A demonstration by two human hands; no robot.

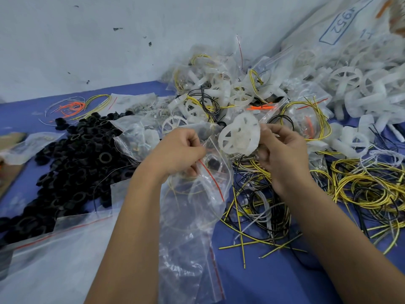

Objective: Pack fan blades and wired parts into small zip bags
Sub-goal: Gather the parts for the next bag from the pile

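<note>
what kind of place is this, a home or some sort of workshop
Most likely a small packing or assembly workshop, not a home. A blue table is heaped with loose white fan blades, a pile of black rings and tangled wires, plus many filled zip bags against a bare wall.

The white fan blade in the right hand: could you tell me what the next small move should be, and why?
Probably slide the white fan blade down into the small zip bag. The right hand holds it just above and right of the bag's red-striped mouth, which the left hand pinches; a black part and wire appear to lie inside already.
</note>
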